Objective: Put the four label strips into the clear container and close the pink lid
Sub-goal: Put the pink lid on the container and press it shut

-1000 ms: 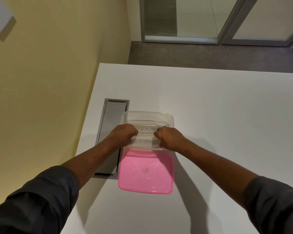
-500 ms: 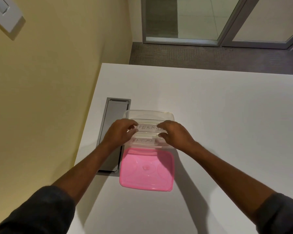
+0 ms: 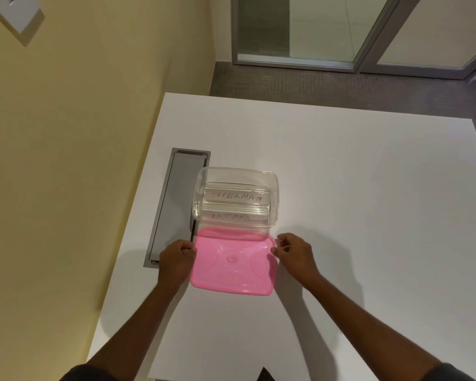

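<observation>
The clear container [image 3: 274, 188] stands open on the white table. Inside lie label strips; one reads SUPERMAN [image 3: 237, 197] and one nearer me reads BATMAN [image 3: 231, 217]. Any others are hidden or too faint to tell. The pink lid [image 3: 232, 261] lies flat just in front of the container, its far edge overlapping the container's near rim. My left hand [image 3: 176, 255] pinches the lid's left edge. My right hand [image 3: 293, 253] has its fingertips at the lid's right edge.
A grey metal cable hatch [image 3: 173, 204] is set into the white table [image 3: 355, 202] just left of the container. A yellow wall runs along the table's left edge. Beyond the far edge are carpet and glass doors.
Both hands have left the inside of the container and drawn back toward me to the two sides of the pink lid. The strips now lie uncovered in the container.
</observation>
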`<act>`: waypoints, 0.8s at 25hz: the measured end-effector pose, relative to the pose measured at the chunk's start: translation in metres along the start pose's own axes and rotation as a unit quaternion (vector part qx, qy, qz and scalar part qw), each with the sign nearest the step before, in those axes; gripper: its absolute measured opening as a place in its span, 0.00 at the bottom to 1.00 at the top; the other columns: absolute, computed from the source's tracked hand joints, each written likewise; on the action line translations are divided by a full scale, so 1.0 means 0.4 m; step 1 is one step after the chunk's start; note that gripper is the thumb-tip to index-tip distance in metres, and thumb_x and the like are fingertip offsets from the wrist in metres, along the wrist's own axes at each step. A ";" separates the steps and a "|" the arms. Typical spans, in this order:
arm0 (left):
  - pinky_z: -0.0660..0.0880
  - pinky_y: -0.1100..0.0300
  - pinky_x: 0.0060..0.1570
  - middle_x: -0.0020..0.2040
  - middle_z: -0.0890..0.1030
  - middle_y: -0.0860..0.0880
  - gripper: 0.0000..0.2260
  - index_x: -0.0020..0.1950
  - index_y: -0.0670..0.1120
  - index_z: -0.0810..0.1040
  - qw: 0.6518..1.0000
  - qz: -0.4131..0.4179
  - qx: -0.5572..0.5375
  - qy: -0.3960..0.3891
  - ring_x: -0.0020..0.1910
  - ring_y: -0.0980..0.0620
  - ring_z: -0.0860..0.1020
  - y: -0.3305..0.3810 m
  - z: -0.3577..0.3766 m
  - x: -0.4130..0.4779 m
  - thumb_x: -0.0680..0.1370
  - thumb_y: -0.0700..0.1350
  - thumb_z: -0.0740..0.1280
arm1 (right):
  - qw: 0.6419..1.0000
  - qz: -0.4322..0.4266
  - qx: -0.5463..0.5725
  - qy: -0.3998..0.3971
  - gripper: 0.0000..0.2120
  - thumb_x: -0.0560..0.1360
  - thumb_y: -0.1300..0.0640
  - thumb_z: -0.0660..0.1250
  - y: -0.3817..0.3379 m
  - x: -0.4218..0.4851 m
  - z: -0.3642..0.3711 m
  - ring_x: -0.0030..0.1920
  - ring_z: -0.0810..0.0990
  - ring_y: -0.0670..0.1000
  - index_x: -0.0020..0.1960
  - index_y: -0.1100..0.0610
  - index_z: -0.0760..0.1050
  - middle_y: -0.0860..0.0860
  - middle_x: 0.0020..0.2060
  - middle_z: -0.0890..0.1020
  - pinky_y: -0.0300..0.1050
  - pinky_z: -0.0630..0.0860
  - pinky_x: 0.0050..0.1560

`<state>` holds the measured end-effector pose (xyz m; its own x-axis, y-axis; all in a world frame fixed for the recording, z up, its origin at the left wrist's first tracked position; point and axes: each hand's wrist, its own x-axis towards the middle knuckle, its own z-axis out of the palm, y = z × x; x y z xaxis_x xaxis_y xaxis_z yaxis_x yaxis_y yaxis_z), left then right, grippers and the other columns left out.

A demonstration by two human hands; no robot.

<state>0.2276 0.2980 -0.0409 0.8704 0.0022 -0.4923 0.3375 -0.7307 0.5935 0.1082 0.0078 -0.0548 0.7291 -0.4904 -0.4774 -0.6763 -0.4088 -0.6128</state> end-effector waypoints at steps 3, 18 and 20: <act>0.79 0.52 0.50 0.46 0.87 0.46 0.08 0.48 0.44 0.86 1.000 -0.001 0.016 0.011 0.46 0.44 0.83 0.005 0.016 -0.007 0.78 0.36 0.67 | 1.000 0.002 -0.006 -0.020 0.09 0.73 0.57 0.78 0.004 -0.018 0.025 0.46 0.83 0.55 0.50 0.54 0.81 0.51 0.43 0.84 0.55 0.82 0.49; 0.85 0.43 0.55 0.46 0.88 0.44 0.10 0.54 0.42 0.89 0.998 -0.006 -0.065 -0.002 0.43 0.43 0.84 0.002 0.008 -0.036 0.78 0.33 0.71 | 0.998 -0.063 0.031 0.007 0.17 0.77 0.66 0.71 0.002 -0.081 -0.078 0.43 0.83 0.45 0.64 0.54 0.84 0.47 0.42 0.84 0.36 0.78 0.45; 0.85 0.44 0.54 0.45 0.88 0.44 0.10 0.54 0.41 0.89 0.997 -0.008 -0.078 -0.006 0.43 0.43 0.84 0.006 0.002 -0.044 0.78 0.32 0.71 | 0.996 -0.085 0.034 -0.002 0.20 0.76 0.66 0.74 0.005 -0.096 -0.091 0.45 0.84 0.47 0.66 0.52 0.83 0.47 0.47 0.84 0.39 0.82 0.47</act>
<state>0.2126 0.2956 -0.0314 0.8601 0.0043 -0.5102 0.4041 -0.6162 0.6760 0.0749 -0.0024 -0.0148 0.8335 -0.4143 -0.3655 -0.5338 -0.4331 -0.7263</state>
